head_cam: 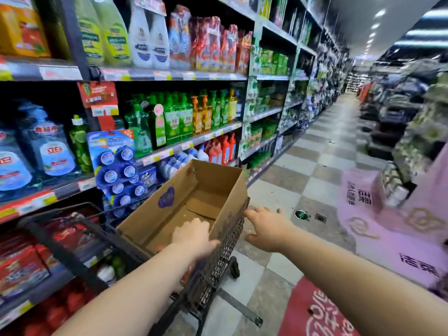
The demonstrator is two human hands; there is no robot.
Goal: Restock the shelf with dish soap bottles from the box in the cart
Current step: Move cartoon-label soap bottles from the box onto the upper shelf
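Dish soap bottles (180, 117), green and orange pump types, stand in a row on the middle shelf (194, 141) at left, past the cart. We see the box (150, 214), open cardboard with a purple sticker (166, 196) on its side, sitting in the black mesh cart (230, 238); its bare cardboard floor shows. The left hand (194, 236) grips the box at its near right corner, fingers curled over the rim to the inside, thumb on the outer wall. The right hand (266, 229) is spread, fingers straight, holding nothing, just beside the cart's right side; fingertips reach the cart rim, but we cannot tell if they touch it. Blue hanging packs (116, 166) sit between box and shelf. The cart is on checkered floor (303, 166), with a red mat (315, 311) near right.
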